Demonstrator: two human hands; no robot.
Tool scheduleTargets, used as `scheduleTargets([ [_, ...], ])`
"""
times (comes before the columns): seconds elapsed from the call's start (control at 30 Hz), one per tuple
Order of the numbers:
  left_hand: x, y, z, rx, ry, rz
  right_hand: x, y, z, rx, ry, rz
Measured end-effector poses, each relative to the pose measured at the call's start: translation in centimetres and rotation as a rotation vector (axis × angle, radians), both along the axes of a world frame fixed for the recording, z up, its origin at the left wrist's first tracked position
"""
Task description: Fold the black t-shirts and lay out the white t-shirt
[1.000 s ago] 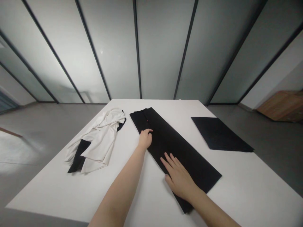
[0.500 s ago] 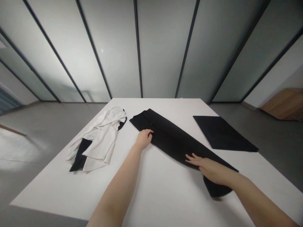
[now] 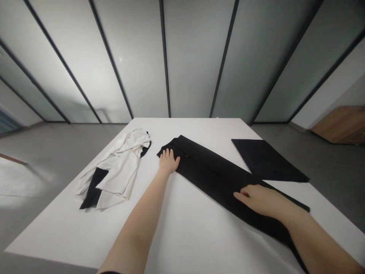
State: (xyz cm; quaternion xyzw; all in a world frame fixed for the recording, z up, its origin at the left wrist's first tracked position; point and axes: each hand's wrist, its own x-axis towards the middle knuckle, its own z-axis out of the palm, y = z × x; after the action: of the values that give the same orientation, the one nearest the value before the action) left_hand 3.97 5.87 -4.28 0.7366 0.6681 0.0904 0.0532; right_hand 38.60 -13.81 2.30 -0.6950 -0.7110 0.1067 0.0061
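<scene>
A long black garment (image 3: 205, 167), folded lengthwise, lies diagonally across the white table. My left hand (image 3: 169, 161) rests flat on its far left end, fingers spread. Farther down the cloth, my right hand (image 3: 261, 199) lies over the garment with curled fingers and the thumb reaching left. It seems to grip the fabric, though most fingertips are hidden beneath the hand. The near right end of the garment passes under my right wrist and forearm. Whether it is trousers or a top does not show clearly.
On the table's left lies a crumpled white garment (image 3: 122, 167) with black parts (image 3: 95, 188). A flat, folded dark cloth (image 3: 269, 160) sits at the right, by the edge of the white table (image 3: 182, 228). Frosted glass panels (image 3: 191, 57) stand behind.
My left hand has flattened and shifted slightly left toward the garment's far end. My right hand has moved right and curled its fingers. The garment's near end has spread farther right and nearer.
</scene>
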Motion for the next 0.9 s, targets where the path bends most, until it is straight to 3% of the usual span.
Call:
scheduleTargets([
  [0.07,-0.6,0.9,0.3,-0.002,0.005,0.005,-3.3,1.1,-0.3,-0.005,0.02,0.013],
  [0.17,-1.7,1.8,0.6,0.015,-0.001,0.008,-6.6,2.5,-2.8,0.271,0.068,0.149],
  [0.3,-2.8,2.2,0.4,0.054,-0.039,0.132,-7.1,3.1,-7.2,0.278,0.036,0.199],
  [0.4,-3.2,2.2,0.1,0.113,-0.062,0.312,-6.5,3.3,-8.6,0.252,0.025,0.193],
  [0.57,-4.4,1.6,0.8,0.173,-0.076,0.324,-6.6,3.3,-8.3,0.228,-0.011,0.185],
  [0.73,-5.8,1.9,2.4,0.06,-0.207,0.3,-7.0,3.2,-8.1,0.174,-0.026,0.183],
  [0.8,-5.9,2.3,2.8,-0.018,-0.357,0.312,-6.9,3.4,-7.2,0.116,-0.034,0.196],
  [0.9,-5.9,2.6,3.1,-0.11,-0.551,0.335,-6.7,4.9,-4.6,0.008,-0.01,0.24],
])
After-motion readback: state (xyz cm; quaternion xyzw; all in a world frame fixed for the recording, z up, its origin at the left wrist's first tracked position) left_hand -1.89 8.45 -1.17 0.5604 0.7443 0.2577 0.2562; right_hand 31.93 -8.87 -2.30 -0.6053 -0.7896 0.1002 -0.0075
